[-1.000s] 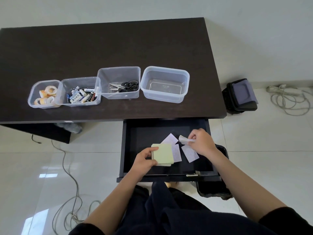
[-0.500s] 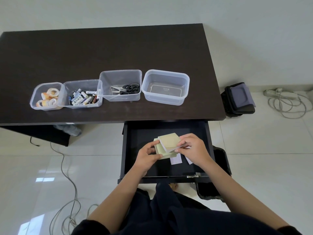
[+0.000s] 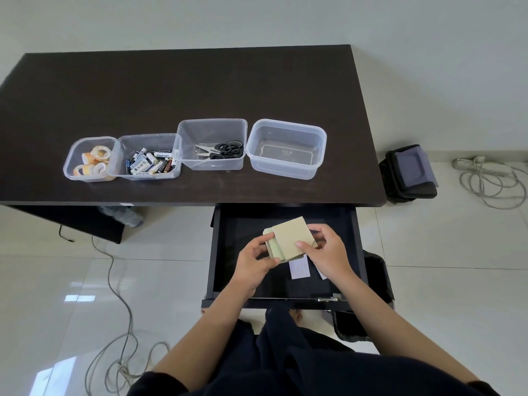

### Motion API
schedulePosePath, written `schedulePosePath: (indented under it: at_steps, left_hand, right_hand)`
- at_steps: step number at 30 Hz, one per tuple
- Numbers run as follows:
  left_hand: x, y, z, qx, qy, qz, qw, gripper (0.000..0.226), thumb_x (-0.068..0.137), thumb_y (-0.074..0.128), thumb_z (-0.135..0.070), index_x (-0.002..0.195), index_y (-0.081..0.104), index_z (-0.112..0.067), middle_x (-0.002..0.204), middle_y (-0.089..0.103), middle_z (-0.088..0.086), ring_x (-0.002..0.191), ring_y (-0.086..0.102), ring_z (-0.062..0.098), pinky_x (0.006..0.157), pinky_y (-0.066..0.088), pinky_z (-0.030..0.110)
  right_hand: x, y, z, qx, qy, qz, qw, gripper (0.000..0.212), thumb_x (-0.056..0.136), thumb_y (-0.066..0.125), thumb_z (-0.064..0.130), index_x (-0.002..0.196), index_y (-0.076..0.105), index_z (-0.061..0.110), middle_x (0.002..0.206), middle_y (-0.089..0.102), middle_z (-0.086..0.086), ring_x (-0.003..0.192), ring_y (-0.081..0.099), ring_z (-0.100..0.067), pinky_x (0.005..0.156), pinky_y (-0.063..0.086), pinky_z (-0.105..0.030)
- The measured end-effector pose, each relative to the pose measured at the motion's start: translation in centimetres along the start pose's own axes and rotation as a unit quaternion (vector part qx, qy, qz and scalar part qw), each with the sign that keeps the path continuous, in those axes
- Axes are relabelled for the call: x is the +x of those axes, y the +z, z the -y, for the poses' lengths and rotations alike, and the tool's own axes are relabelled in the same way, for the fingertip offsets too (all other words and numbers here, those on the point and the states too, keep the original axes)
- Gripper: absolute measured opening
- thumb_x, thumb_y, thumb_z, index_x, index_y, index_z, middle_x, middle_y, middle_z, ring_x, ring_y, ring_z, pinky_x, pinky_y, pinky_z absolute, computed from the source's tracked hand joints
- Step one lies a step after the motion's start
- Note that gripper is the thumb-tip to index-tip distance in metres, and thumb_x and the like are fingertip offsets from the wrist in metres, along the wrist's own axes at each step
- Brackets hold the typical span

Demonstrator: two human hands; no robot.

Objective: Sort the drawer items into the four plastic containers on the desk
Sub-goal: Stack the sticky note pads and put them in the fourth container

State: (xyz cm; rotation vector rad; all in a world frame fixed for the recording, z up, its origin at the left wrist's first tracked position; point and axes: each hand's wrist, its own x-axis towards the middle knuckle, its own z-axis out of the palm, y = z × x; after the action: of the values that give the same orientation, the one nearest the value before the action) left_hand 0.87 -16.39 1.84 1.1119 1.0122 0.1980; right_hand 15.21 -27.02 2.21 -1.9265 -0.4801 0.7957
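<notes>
Above the open drawer (image 3: 285, 295), the left hand (image 3: 253, 265) and right hand (image 3: 325, 252) together pinch an uneven stack of pads (image 3: 288, 238). Loose slips (image 3: 299, 268) lie beneath. The misaligned stack may well slide apart before reaching the empty tub (image 3: 285, 148) beyond the drawer.

Lighting: soft, even daylight; room was bright. Glare: pale window reflections lay on the glossy floor (image 3: 71, 298) at lower left. Shadows: faint, diffuse beneath the desk (image 3: 183, 90); the drawer (image 3: 285, 284) interior read nearly black. Distortion: wide-angle bowing of desk edges toward the frame borders. Focus: sharp throughout, battery labels partly legible.
</notes>
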Motion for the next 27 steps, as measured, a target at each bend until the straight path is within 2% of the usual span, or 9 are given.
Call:
schedulePosePath:
  at_steps: [5, 11, 15, 18, 20, 23, 27]
  left_hand:
    - [-0.2, 0.1, -0.3, -0.009, -0.002, 0.007, 1.0, 0.044, 0.079, 0.065, 0.011, 0.11, 0.058, -0.02, 0.106, 0.066, 0.008, 0.093, 0.066, 0.021, 0.076, 0.053, 0.034]
    - [-0.3, 0.0, -0.7, 0.019, -0.001, 0.033, 0.999, 0.035, 0.078, 0.067, 0.012, 0.1, 0.052, -0.011, 0.1, 0.067, 0.007, 0.074, 0.07, 0.008, 0.067, 0.051, 0.029]
    - [-0.4, 0.0, -0.9, 0.047, 0.0, 0.037, 0.998, 0.032, 0.08, 0.065, 0.011, 0.093, 0.049, -0.013, 0.101, 0.067, 0.007, 0.075, 0.07, 0.006, 0.073, 0.051, 0.035]
    - [-0.6, 0.2, -1.1, 0.025, -0.011, 0.028, 0.999, 0.023, 0.085, 0.063, 0.003, 0.093, 0.048, -0.013, 0.098, 0.067, 0.01, 0.084, 0.067, 0.019, 0.074, 0.047, 0.037]
    - [-0.8, 0.5, -1.5, 0.025, -0.01, 0.011, 1.0, 0.016, 0.089, 0.063, -0.007, 0.095, 0.048, -0.012, 0.094, 0.068, 0.009, 0.084, 0.066, 0.021, 0.072, 0.049, 0.033]
    - [-0.8, 0.8, -1.5, 0.096, 0.017, -0.025, 0.995, 0.025, 0.086, 0.068, -0.02, 0.099, 0.049, -0.011, 0.091, 0.07, 0.003, 0.084, 0.07, 0.016, 0.064, 0.052, 0.025]
    - [-0.6, 0.3, -1.0, 0.152, 0.024, -0.044, 0.987, 0.032, 0.08, 0.074, -0.011, 0.098, 0.048, -0.011, 0.092, 0.068, 0.0, 0.086, 0.069, 0.015, 0.069, 0.059, 0.034]
  right_hand:
    - [-0.1, 0.0, 0.1, 0.003, 0.01, 0.004, 1.0, 0.033, 0.078, 0.074, 0.021, 0.107, 0.059, 0.021, 0.093, 0.064, 0.009, 0.082, 0.06, -0.005, 0.065, 0.045, -0.014]
    - [0.0, 0.3, -0.6, 0.045, 0.014, 0.052, 0.998, 0.036, 0.081, 0.072, 0.021, 0.111, 0.054, 0.021, 0.11, 0.063, 0.009, 0.101, 0.059, -0.004, 0.074, 0.05, -0.02]
    - [-0.3, 0.7, -1.5, 0.058, 0.026, 0.055, 0.996, 0.037, 0.084, 0.069, 0.022, 0.115, 0.049, 0.024, 0.112, 0.062, 0.003, 0.102, 0.061, -0.013, 0.075, 0.054, -0.028]
    - [-0.6, 1.2, -1.9, 0.073, 0.022, 0.031, 0.997, 0.036, 0.085, 0.068, 0.017, 0.115, 0.049, 0.021, 0.112, 0.062, -0.001, 0.103, 0.06, -0.014, 0.082, 0.054, -0.029]
    - [-0.7, 1.5, -2.0, 0.076, 0.021, 0.027, 0.996, 0.035, 0.085, 0.068, 0.015, 0.113, 0.049, 0.022, 0.111, 0.062, -0.001, 0.103, 0.06, -0.014, 0.082, 0.053, -0.028]
    - [-0.8, 1.9, -2.0, 0.081, 0.021, 0.031, 0.996, 0.036, 0.083, 0.07, 0.015, 0.112, 0.049, 0.021, 0.109, 0.062, 0.002, 0.102, 0.06, -0.011, 0.076, 0.052, -0.02]
    - [-0.8, 2.3, -2.6, 0.077, 0.022, 0.045, 0.996, 0.036, 0.081, 0.073, 0.017, 0.11, 0.051, 0.016, 0.109, 0.062, 0.001, 0.102, 0.059, -0.011, 0.075, 0.052, -0.02]
